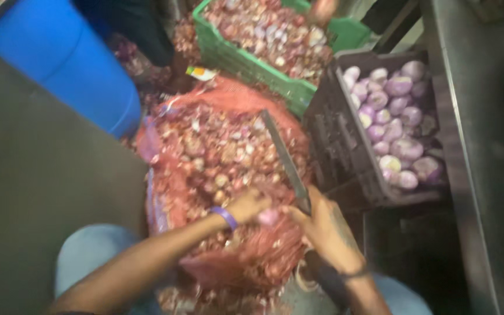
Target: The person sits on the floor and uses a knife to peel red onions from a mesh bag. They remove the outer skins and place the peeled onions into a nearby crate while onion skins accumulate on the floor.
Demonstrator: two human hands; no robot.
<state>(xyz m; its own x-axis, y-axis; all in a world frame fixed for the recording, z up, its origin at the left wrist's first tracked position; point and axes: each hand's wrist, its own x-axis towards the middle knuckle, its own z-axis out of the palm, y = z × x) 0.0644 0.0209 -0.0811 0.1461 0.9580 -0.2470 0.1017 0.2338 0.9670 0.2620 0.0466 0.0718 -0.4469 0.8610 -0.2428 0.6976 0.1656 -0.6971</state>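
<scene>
At lower centre my right hand (328, 227) clenches a knife (287, 163), its long blade pointing up-left over the red mesh sack (217, 146) of onion peelings. My left hand (249, 205) pinches a pale onion (268, 217) beside it. A dark crate (345, 151) of peeled onions sits at right, a green crate (234, 58) above.

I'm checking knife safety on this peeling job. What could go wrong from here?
1. The right hand holds a long knife with its blade close to the left hand, which grips a small onion; a slip could cut the fingers.
2. The work happens over a red mesh sack heaped with loose onion skins; the onion could drop in and be lost among them.
3. The picture is blurred, which suggests quick movement and less control.
</scene>
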